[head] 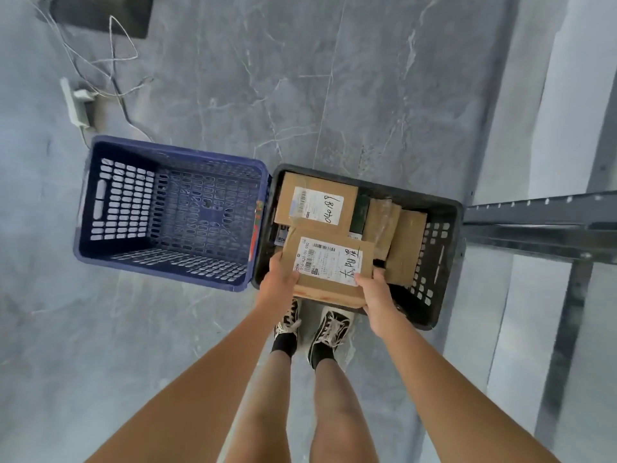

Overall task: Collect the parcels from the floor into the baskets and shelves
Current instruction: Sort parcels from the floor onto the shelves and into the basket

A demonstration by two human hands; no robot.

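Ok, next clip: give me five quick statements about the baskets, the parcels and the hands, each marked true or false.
1. The blue basket holds several parcels. False: nothing shows inside it.
2. Both hands hold one cardboard parcel over the black basket. True: the left hand grips its left edge and the right hand its right edge.
3. The black basket already contains other cardboard parcels. True: one with a handwritten label lies at the far end.
4. The two baskets stand far apart. False: they sit side by side, the blue one left of the black one.
5. The held parcel has no label. False: a white label with a barcode covers its top.
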